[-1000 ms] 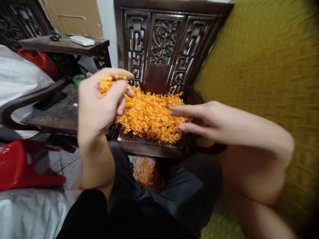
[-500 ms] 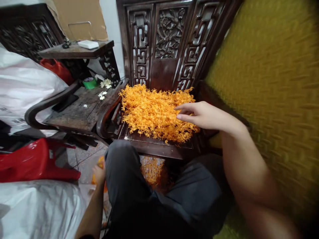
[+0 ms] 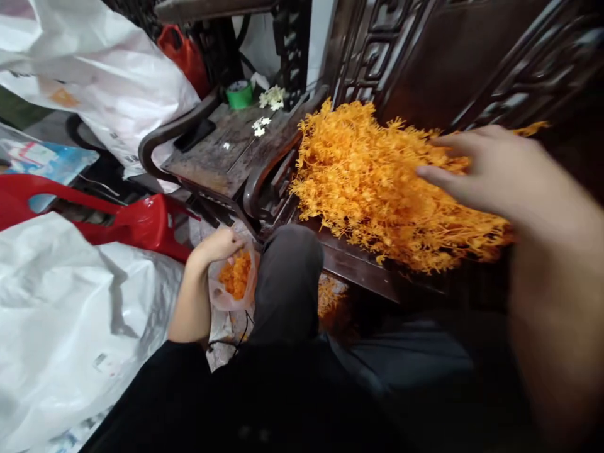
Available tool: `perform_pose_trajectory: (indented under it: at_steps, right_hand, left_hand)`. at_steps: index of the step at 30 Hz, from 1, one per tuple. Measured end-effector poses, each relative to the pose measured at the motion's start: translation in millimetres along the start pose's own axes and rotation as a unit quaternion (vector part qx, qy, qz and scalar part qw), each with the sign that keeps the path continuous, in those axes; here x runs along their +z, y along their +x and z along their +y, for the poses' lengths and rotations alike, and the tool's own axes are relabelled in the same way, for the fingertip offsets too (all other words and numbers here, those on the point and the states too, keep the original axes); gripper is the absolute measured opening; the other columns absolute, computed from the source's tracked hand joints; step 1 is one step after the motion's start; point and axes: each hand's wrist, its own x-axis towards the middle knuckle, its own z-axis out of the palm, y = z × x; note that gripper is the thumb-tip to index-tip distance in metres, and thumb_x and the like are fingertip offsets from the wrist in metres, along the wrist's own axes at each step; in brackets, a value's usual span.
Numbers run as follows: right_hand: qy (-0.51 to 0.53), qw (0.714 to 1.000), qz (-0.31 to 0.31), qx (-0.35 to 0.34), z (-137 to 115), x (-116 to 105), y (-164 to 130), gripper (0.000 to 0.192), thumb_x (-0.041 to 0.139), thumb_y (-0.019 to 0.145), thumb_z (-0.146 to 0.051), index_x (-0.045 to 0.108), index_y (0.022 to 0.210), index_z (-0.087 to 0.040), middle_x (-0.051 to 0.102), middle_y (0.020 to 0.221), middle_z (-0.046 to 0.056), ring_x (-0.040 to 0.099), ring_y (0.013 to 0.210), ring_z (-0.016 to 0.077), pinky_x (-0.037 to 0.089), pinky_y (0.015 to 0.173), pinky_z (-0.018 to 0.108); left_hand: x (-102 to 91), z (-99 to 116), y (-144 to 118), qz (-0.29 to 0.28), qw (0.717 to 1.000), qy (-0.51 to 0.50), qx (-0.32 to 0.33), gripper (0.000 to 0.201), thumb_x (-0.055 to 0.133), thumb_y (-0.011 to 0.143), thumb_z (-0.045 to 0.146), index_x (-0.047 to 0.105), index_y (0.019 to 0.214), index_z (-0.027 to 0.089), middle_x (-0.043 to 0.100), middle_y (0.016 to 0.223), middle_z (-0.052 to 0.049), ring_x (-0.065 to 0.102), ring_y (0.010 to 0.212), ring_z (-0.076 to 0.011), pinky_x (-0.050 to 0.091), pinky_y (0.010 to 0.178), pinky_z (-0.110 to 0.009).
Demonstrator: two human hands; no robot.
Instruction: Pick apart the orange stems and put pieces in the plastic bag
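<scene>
Our left hand (image 3: 221, 244) is down beside our left knee (image 3: 287, 264), fingers curled at the mouth of a small clear plastic bag (image 3: 231, 283) that already holds a clump of orange artificial flower sprigs; whether it grips the rim or is letting sprigs go, we cannot tell. Our right hand (image 3: 491, 167) lies blurred over the big heap of orange sprigs (image 3: 377, 182) on the carved dark wooden chair seat (image 3: 358, 264), fingers stretched flat and loose, nothing visibly pinched. We judge this as the bagging step: one handful going in, the other hand placed for more. The next move would call for pinching a small bunch from the heap's near edge without dragging the rest off the seat. Under the seat, between our knees, more loose orange sprigs (image 3: 330, 299) lie on the floor. Beyond the left hand stands a red plastic stool (image 3: 136, 220), crowding the bag; white plastic sacks (image 3: 70, 302) lie outward of it. Further off, on a worn wooden seat (image 3: 221, 151), a green tape roll (image 3: 239, 94), small white flowers (image 3: 271, 97), a dark flat object (image 3: 193, 135)
</scene>
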Motion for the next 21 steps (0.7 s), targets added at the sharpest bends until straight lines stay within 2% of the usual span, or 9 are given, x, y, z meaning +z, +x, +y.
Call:
perform_pose_trajectory:
  at_steps: [1,3,5,7,9,11,14,18,21]
  right_hand:
    - [0.012,1.0,0.006,0.006,-8,12,10,0.075,0.07,0.094,-0.053,0.056,0.154,-0.009,0.06,0.145,0.029,0.057,0.14,0.0386,0.044,0.116,0.049]
    - [0.032,0.997,-0.022,0.067,-16,38,25,0.081,0.073,0.094,-0.045,0.046,0.16,-0.006,0.042,0.16,0.033,0.049,0.147,0.0406,0.042,0.117,0.048]
    - [0.064,0.989,-0.089,0.095,-13,61,33,0.063,0.066,0.098,-0.036,0.052,0.152,-0.006,0.054,0.15,0.032,0.059,0.135,0.0379,0.046,0.11,0.046]
    - [0.073,0.988,-0.084,0.105,-1,74,34,0.041,0.067,0.096,-0.031,0.067,0.131,-0.008,0.072,0.124,0.025,0.069,0.111,0.0315,0.051,0.097,0.037]
    - [0.078,0.989,-0.048,0.118,15,75,30,0.026,0.068,0.095,-0.031,0.071,0.113,-0.012,0.077,0.107,0.021,0.071,0.096,0.0281,0.051,0.087,0.033]
    - [0.086,0.988,0.001,0.131,33,63,23,0.021,0.063,0.097,-0.033,0.071,0.106,-0.015,0.078,0.1,0.018,0.071,0.092,0.028,0.051,0.084,0.033]
    - [0.096,0.981,0.088,0.142,58,29,12,0.026,0.053,0.102,-0.038,0.07,0.106,-0.018,0.079,0.107,0.015,0.072,0.1,0.0298,0.052,0.091,0.037]
    - [0.121,0.956,0.223,0.148,82,-26,9,0.031,0.049,0.103,-0.045,0.068,0.105,-0.02,0.078,0.109,0.012,0.073,0.101,0.027,0.054,0.095,0.039]
    - [0.233,0.859,0.432,0.148,86,-71,14,0.027,0.05,0.101,-0.048,0.06,0.099,-0.023,0.077,0.098,0.009,0.075,0.091,0.024,0.059,0.088,0.041]
  left_hand:
    - [-12.6,17,6,-0.022,0.999,0.003,0.049,0.033,0.062,0.099,0.046,0.076,0.087,0.018,0.075,0.076,-0.002,0.071,0.066,-0.0165,0.056,0.069,-0.027]
    - [-31.6,66,20,0.011,0.977,0.015,0.211,0.038,0.055,0.101,0.052,0.078,0.101,0.022,0.077,0.08,-0.001,0.073,0.068,-0.0173,0.054,0.069,-0.027]
    - [-37.0,126,41,0.083,0.947,0.046,0.308,0.04,0.054,0.1,0.051,0.075,0.119,0.023,0.08,0.09,-0.003,0.075,0.081,-0.0204,0.055,0.079,-0.03]
    - [-27.3,188,70,0.125,0.927,0.073,0.347,0.048,0.057,0.099,0.049,0.067,0.137,0.02,0.08,0.11,-0.009,0.075,0.102,-0.0249,0.055,0.094,-0.036]
    - [-5.5,243,105,0.105,0.923,0.107,0.355,0.061,0.056,0.101,0.044,0.05,0.155,0.016,0.065,0.147,-0.016,0.063,0.133,-0.0278,0.047,0.114,-0.039]
    - [22.7,281,139,0.059,0.934,0.158,0.315,0.075,0.062,0.098,0.048,0.039,0.163,0.021,0.046,0.165,-0.018,0.049,0.149,-0.0341,0.04,0.122,-0.048]
    - [63.9,303,173,0.045,0.94,0.182,0.287,0.085,0.074,0.087,0.057,0.046,0.16,0.024,0.037,0.169,-0.024,0.04,0.153,-0.0475,0.036,0.118,-0.07]
    - [94.3,297,188,0.089,0.942,0.168,0.275,0.071,0.055,0.099,0.058,0.046,0.16,0.024,0.034,0.17,-0.023,0.033,0.156,-0.0435,0.019,0.122,-0.077]
    - [91.1,293,190,0.099,0.944,0.152,0.275,0.063,0.049,0.103,0.052,0.047,0.158,0.023,0.04,0.168,-0.022,0.038,0.153,-0.0407,0.021,0.124,-0.074]
